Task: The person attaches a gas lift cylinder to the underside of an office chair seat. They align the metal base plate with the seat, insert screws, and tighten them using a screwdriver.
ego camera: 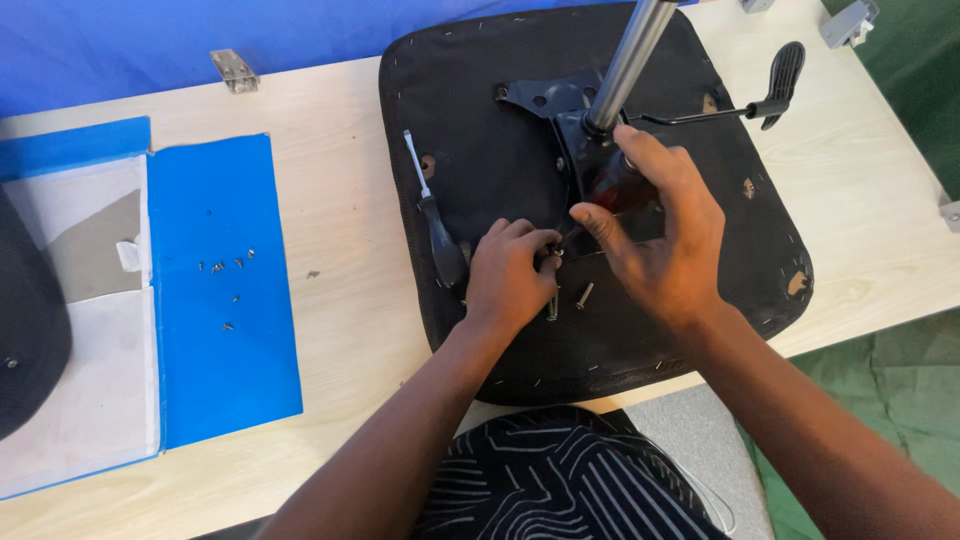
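Head view: left hand [508,272] curled, fingertips pinched on a small screw [551,257] at the edge of the metal plate [548,97], grip closed on it. Right hand [665,235] wrapped round a dark-handled screwdriver [612,185], grip closed, thumb and forefinger near the tip, which points down toward the same screw. Both hands just beside each other, over the middle of the upturned black seat [480,150].

Just below the left fingers, two loose bolts [584,295] lying on the seat fabric. Left of that hand, a second screwdriver [432,215] with a black handle lying on the seat, shaft pointing away from the body. Above the hands, a shiny steel column [630,60] rising from the plate toward the camera, and a thin lever with a black paddle [785,70] reaching out to the right.

Seat resting on a pale wooden bench [340,250]. Well to the left, a blue folder [220,300] lying open, a few tiny screws [225,265] scattered on it. Small metal brackets [233,70] near the far edge of the bench, against a blue cloth [150,40].
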